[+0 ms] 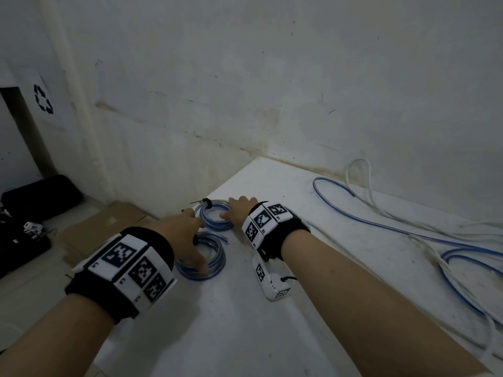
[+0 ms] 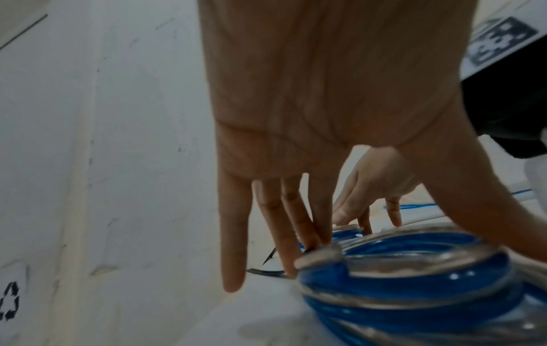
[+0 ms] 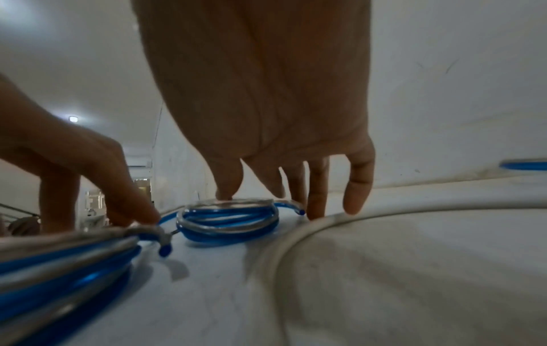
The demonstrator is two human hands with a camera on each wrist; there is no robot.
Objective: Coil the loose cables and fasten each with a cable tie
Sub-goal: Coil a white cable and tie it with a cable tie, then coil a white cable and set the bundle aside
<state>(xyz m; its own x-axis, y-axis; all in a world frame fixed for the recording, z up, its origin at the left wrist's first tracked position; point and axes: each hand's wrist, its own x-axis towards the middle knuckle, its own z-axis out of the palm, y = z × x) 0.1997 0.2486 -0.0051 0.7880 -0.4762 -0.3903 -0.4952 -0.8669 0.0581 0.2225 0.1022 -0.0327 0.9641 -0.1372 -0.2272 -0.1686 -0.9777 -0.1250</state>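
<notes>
Two coils of blue-and-clear cable lie at the left corner of the white table. The far coil carries a black cable tie. My right hand touches this coil's right side with straight fingers. The near coil lies under my left hand, whose straight fingers rest on its rim. A thin black tie tail sticks out beside those fingertips. A loose blue cable and a loose white cable trail across the right of the table.
The wall runs close behind the table. The table's left edge drops off just beside the coils. On the floor below lie flat cardboard and black bags.
</notes>
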